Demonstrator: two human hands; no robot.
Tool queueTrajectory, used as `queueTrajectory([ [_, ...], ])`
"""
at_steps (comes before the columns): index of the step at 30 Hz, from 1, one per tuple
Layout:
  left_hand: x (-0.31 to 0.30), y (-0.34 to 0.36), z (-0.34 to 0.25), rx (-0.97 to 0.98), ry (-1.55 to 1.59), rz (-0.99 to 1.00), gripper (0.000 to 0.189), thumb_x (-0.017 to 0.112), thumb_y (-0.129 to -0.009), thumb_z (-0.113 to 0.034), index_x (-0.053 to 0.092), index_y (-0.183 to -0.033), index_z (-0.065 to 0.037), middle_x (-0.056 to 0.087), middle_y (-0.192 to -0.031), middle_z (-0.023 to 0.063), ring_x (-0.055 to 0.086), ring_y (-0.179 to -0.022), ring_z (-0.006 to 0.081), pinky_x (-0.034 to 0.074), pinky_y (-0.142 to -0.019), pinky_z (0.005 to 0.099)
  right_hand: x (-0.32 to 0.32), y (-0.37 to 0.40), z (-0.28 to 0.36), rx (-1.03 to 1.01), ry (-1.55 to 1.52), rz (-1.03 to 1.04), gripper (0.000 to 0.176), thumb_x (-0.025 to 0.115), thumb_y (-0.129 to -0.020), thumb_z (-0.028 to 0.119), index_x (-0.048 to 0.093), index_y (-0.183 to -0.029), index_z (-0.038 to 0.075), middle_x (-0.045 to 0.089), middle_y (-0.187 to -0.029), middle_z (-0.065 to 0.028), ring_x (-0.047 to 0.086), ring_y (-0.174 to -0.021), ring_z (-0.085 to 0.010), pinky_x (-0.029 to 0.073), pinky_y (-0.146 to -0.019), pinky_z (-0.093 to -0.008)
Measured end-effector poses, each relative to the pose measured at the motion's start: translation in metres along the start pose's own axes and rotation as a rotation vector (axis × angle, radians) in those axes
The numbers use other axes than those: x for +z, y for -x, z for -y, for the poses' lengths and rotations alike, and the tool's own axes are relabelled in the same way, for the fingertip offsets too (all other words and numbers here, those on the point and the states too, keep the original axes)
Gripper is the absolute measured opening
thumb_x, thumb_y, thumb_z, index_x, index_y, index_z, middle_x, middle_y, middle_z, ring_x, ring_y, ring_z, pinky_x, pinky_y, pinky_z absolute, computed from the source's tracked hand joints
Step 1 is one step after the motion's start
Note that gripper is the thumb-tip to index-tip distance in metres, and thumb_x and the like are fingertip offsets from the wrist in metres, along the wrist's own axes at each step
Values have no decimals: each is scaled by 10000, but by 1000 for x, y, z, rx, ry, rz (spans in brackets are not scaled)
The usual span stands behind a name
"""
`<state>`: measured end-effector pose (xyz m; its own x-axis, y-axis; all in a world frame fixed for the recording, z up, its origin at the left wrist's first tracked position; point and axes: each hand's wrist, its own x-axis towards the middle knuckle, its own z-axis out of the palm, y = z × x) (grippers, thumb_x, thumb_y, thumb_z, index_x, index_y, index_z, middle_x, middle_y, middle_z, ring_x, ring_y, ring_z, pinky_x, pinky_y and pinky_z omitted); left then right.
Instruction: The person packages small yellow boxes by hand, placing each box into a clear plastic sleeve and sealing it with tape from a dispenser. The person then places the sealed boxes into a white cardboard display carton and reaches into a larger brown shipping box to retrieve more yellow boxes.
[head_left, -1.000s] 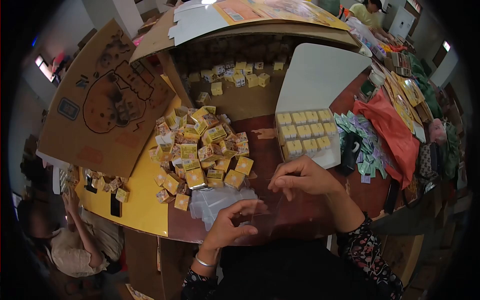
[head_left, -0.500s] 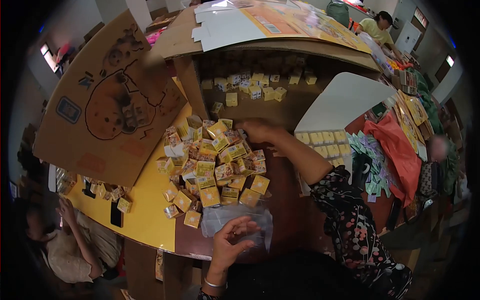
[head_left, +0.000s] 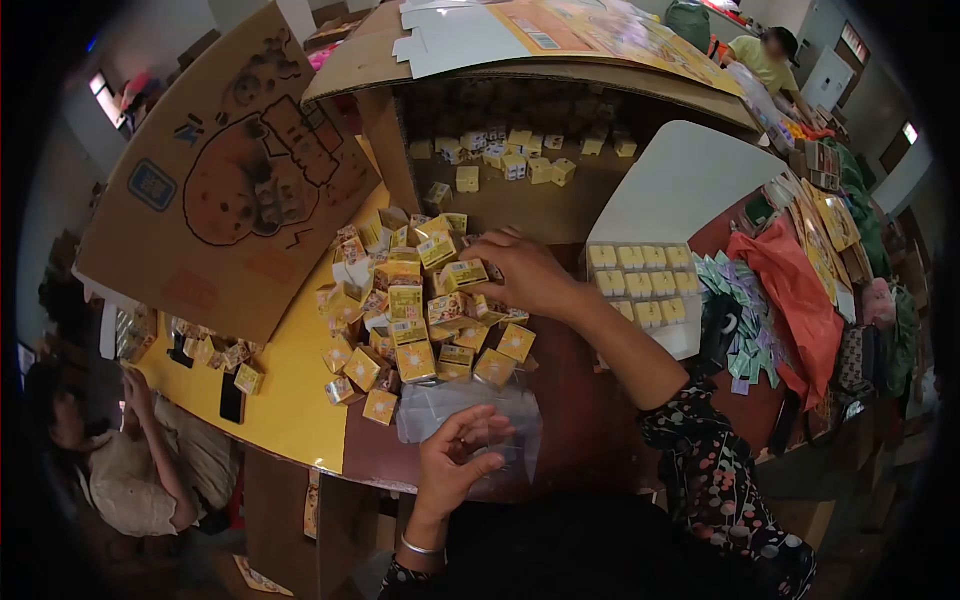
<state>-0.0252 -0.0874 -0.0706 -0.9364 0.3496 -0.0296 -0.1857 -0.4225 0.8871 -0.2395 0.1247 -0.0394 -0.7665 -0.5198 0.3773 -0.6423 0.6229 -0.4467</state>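
Table: the dark red tabletop (head_left: 590,425) carries everything worked on; its left part is covered in yellow.
Cardboard carton: the big carton (head_left: 388,150) opens toward the person, behind the pile, with loose yellow cubes (head_left: 467,180) inside.
White-lidded box: stands open (head_left: 675,190) right of the right forearm, yellow blocks (head_left: 639,285) in rows inside.
Pile: small printed cartons (head_left: 412,360) heaped left of the right hand, between it and the yellow cover.
Clear plastic pieces: flat pieces (head_left: 425,400) lie between the pile and the person, partly under the left hand.
Right hand: arched (head_left: 530,275) over the pile's upper right edge, fingers bent leftward; the contact is hidden, so whether it grips cannot be told.
Left hand: half-curled (head_left: 452,462), thumb apart from fingers, film showing there; held or not, cannot tell.
Nearest printed carton: this one (head_left: 463,274) lies just left of the right fingers, longer visible side running roughly left to right; the left hand is well apart.
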Motion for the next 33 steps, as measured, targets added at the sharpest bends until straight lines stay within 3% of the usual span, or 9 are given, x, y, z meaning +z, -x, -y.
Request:
queueTrajectory([
  [6,7,9,-7,43,-130,-170,639,822,-836,-13,523,-1400,36,665,-1284,161,672,-1178,283,550,-991,385,-35,21,28,95,-138,-70,447,809,-812,145,587,-1190,59,646,-1229,-110,632,-1147,-318,524,-959,-424],
  [9,14,4,-3,94,-261,-296,600,812,-841,18,541,-1376,25,680,-1264,145,683,-1154,245,550,-982,353,-55,51,47,163,-529,-50,466,798,-821,112,520,-1186,30,655,-1278,-144,652,-1196,-295,527,-1000,-394],
  [10,16,0,-1,102,-309,-313,600,816,-838,17,542,-1373,25,682,-1261,143,684,-1150,237,548,-982,347,-66,62,57,199,-583,12,463,803,-811,76,475,-1133,26,652,-1317,-194,644,-1252,-278,515,-1044,-385],
  [13,25,-8,3,117,-389,-298,620,834,-828,1,540,-1374,29,690,-1261,143,687,-1137,222,542,-991,339,-88,90,72,178,-765,65,452,815,-801,66,450,-1067,45,650,-1263,-181,616,-1292,-286,510,-1055,-389],
  [14,31,-9,3,115,-408,-281,622,835,-828,-2,540,-1375,28,690,-1266,145,686,-1141,223,541,-993,341,-91,98,72,199,-818,73,459,836,-793,49,440,-1023,59,627,-1202,-138,576,-1339,-276,501,-1064,-384],
  [18,46,-11,7,120,-504,-208,629,838,-835,-22,539,-1387,21,689,-1280,151,677,-1170,229,537,-1004,351,-108,123,70,196,-746,38,446,885,-789,80,471,-952,61,593,-1148,-101,582,-1273,-225,481,-1039,-335],
  [27,64,-12,11,141,-580,-174,681,825,-858,-33,499,-1453,19,671,-1319,159,647,-1231,232,509,-1049,353,-109,147,87,-10,-635,-239,410,904,-774,170,536,-923,68,682,-1156,-126,571,-1240,-282,456,-1044,-401],
  [33,69,-12,11,138,-239,-86,690,788,-899,-30,442,-1488,64,609,-1401,159,597,-1283,215,479,-1080,344,-102,153,87,-37,-284,-239,421,891,-772,204,632,-1074,69,691,-1171,-109,575,-1207,-316,480,-1031,-418],
])
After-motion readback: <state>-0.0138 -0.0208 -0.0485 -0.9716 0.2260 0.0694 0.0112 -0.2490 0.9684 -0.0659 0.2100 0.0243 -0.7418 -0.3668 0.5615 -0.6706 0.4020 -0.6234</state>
